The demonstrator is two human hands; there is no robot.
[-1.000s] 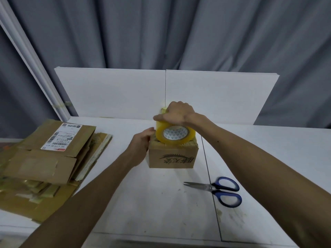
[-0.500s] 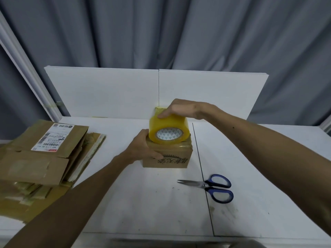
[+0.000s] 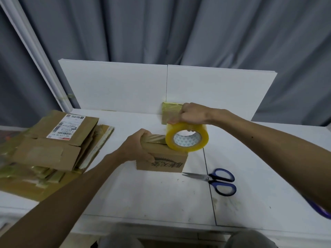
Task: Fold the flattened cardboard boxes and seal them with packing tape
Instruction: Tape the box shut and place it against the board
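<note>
**Tape drawn across a small folded box**

The folded box (image 3: 166, 159) sits about mid-table (image 3: 161, 203), closer to the far edge than the near one. The left hand (image 3: 138, 149) grips its left end, with the thumb on top pinning the start of a strip of tape (image 3: 155, 138). The right hand (image 3: 192, 114) is curled over the top of the tape roll (image 3: 187, 138), which rests on the box's right top edge.

The box looks light and hollow, so it would likely slide or dent under a hard pull. Bracing it by its end walls and corners seems wiser than pressing the flaps. The tape is thin, glossy and sticky, and it is best handled by the roll's rim with the strip kept taut.

A stack of flattened boxes (image 3: 53, 149) lies by the left edge. A taped box (image 3: 169, 113) stands at the far edge, and scissors (image 3: 215, 179) lie just right of the folded box.
</note>
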